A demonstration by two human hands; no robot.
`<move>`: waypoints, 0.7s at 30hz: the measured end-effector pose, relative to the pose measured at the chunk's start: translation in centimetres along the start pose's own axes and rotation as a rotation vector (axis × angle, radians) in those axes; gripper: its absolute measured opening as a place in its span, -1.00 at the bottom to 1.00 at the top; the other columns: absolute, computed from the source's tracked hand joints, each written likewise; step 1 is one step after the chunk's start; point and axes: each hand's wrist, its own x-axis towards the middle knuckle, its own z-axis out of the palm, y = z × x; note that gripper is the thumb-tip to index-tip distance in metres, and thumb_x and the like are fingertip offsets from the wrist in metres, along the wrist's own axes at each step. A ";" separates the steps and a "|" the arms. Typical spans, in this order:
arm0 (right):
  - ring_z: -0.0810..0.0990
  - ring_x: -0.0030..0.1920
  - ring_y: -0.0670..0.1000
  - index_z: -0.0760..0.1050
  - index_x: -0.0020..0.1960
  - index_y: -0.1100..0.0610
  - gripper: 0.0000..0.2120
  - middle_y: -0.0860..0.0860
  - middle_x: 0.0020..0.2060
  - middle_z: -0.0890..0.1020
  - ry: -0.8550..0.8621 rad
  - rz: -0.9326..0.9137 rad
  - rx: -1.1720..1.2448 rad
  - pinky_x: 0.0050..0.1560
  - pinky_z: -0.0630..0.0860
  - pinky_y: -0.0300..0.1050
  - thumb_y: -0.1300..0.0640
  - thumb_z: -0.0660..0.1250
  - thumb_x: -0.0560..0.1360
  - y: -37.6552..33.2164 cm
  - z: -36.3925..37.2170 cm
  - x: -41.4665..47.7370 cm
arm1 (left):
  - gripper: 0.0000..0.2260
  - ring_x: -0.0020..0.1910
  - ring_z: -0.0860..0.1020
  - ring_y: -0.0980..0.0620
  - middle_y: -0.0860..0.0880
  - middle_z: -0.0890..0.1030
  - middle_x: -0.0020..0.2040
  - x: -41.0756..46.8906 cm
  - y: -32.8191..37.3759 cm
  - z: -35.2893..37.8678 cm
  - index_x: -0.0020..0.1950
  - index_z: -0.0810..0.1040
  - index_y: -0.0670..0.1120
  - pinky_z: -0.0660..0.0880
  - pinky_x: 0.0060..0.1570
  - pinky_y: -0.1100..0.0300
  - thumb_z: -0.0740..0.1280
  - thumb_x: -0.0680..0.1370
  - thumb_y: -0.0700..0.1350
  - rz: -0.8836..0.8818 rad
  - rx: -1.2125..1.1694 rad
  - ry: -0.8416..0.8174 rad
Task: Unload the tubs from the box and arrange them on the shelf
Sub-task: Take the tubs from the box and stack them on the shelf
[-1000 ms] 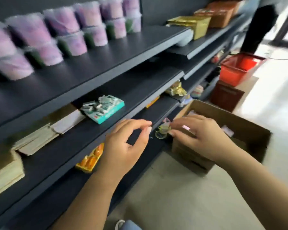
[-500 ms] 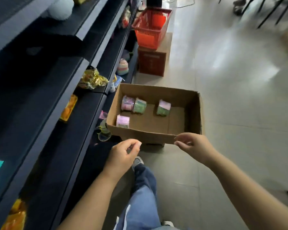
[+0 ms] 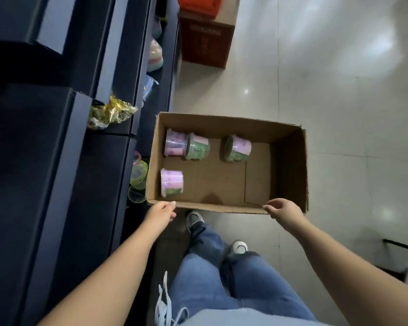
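Note:
An open cardboard box (image 3: 290, 165) stands on the floor beside the dark shelves (image 3: 57, 161). Several clear tubs with pink labels lie on their sides in it: two touching at the back left (image 3: 173, 143) (image 3: 197, 147), one at the back middle (image 3: 238, 148), one at the front left (image 3: 172, 182). My left hand (image 3: 161, 211) grips the near rim at the box's left corner. At the right end of that same rim, my right hand (image 3: 283, 209) holds on with the thumb over the edge.
A gold foil packet (image 3: 111, 112) and translucent cups (image 3: 138, 176) sit on lower shelves next to the box. A dark red carton (image 3: 205, 41) with an orange basket (image 3: 198, 5) on top stands further along. My jeans and shoes (image 3: 239, 247) are just below the box.
My view swung from the shelf down to the floor. Both hands dropped from shelf height to the box's near rim and took hold of it.

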 end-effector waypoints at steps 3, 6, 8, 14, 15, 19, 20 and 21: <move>0.57 0.08 0.10 0.53 0.16 0.21 -0.69 0.11 0.04 0.63 -0.053 0.061 -0.004 0.09 0.46 -0.06 0.05 0.30 0.51 -0.3 1.3 2.9 | -0.78 -0.33 0.42 0.07 -0.03 0.49 -0.29 2.9 0.9 0.0 0.09 0.49 -0.19 0.33 -0.31 0.23 0.15 0.60 -0.09 -0.068 -0.057 -0.009; 0.57 0.08 0.12 0.53 0.16 0.22 -0.67 0.10 0.01 0.62 -0.078 0.093 0.009 0.14 0.48 0.01 0.04 0.32 0.49 -1.0 2.0 6.7 | -0.75 -0.32 0.42 0.08 -0.03 0.48 -0.28 6.1 1.7 1.2 0.14 0.48 -0.20 0.32 -0.29 0.24 0.14 0.60 -0.09 -0.136 -0.128 -0.004; 0.56 0.09 0.12 0.51 0.17 0.22 -0.66 0.11 0.05 0.61 -0.082 0.113 0.038 0.16 0.49 0.03 0.04 0.32 0.49 -1.5 2.1 9.3 | -0.78 -0.31 0.42 0.07 -0.03 0.48 -0.28 7.9 2.2 2.3 0.13 0.48 -0.17 0.34 -0.26 0.25 0.14 0.60 -0.09 -0.172 -0.180 -0.013; 0.51 0.20 0.09 0.38 0.32 0.17 -0.52 0.11 0.22 0.53 -0.070 0.040 -0.097 0.20 0.43 -0.06 -0.02 0.33 0.48 -3.7 2.2 20.8 | -0.73 -0.04 0.45 0.00 -0.05 0.50 -0.16 16.0 2.8 7.5 0.18 0.49 -0.22 0.42 -0.23 0.21 0.21 0.58 -0.09 -0.201 -0.365 0.076; 0.48 0.24 0.09 0.32 0.37 0.16 -0.47 0.12 0.28 0.48 -0.036 0.006 -0.103 0.23 0.41 -0.05 -0.01 0.34 0.47 -4.2 2.2 22.6 | -0.71 0.01 0.44 0.00 -0.07 0.49 -0.11 17.6 3.1 8.4 0.20 0.48 -0.23 0.43 -0.20 0.19 0.22 0.57 -0.08 -0.208 -0.394 0.088; 0.12 0.47 0.13 0.01 0.50 0.11 -0.22 0.11 0.50 0.09 0.128 -0.166 -0.318 0.43 0.14 0.03 -0.08 0.34 0.45 -5.9 1.8 28.4 | -0.64 0.11 0.42 0.01 -0.03 0.48 -0.05 22.6 4.9 11.4 0.27 0.43 -0.17 0.43 -0.01 0.14 0.27 0.55 -0.01 -0.242 -0.552 0.096; 0.09 0.48 0.14 -0.05 0.51 0.08 -0.19 0.09 0.51 0.04 0.106 -0.195 -0.399 0.44 0.13 0.05 -0.12 0.33 0.45 -6.0 2.0 29.9 | -0.61 0.15 0.42 0.01 -0.05 0.48 0.04 23.6 5.2 12.0 0.30 0.40 -0.15 0.42 0.02 0.13 0.28 0.54 0.01 -0.254 -0.590 0.098; 0.12 0.47 0.16 -0.07 0.51 0.05 -0.17 0.09 0.51 0.05 0.062 -0.223 -0.434 0.43 0.16 0.08 -0.14 0.33 0.43 -6.0 2.2 31.2 | -0.58 0.21 0.41 0.00 -0.06 0.47 0.14 24.5 5.6 12.5 0.32 0.39 -0.13 0.41 0.04 0.13 0.30 0.52 0.03 -0.265 -0.619 0.099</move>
